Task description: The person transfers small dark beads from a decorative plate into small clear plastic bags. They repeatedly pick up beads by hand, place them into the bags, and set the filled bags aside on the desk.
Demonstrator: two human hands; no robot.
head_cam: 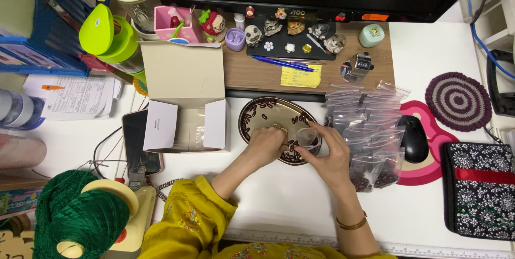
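A: Hands status?

B: Both over the oval brown metal tray [257,110] at mid white worktop [279,194]. Left hand [264,145] is curled narrow, fingertips pinched down among the dark beads on the tray. Can't tell what it grips. Right hand [330,158] holds a small clear plastic zip bag [308,137] at the tray's right edge, fingers closed on it.

A: Packages nearby?

B: Just right of the tray, a fanned pile of small clear zip bags [370,130] — the lower ones show dark contents, the upper ones look clear. Left of the tray, touching or nearly so, an open white cardboard box [185,103], flaps spread, clear plastic inside.

A: Labels, signs?

B: Yellow rectangular sticky note [300,76] with handwriting on the brown wooden riser [252,74], blue pen [281,63] lying just above it. Small white label on the box's left flap. Printed paper sheet [72,97] far left, under a lime-green lidded bottle [110,36].

A: Right side?

B: Black computer mouse [414,138] on a pink mat — well apart from the hands.
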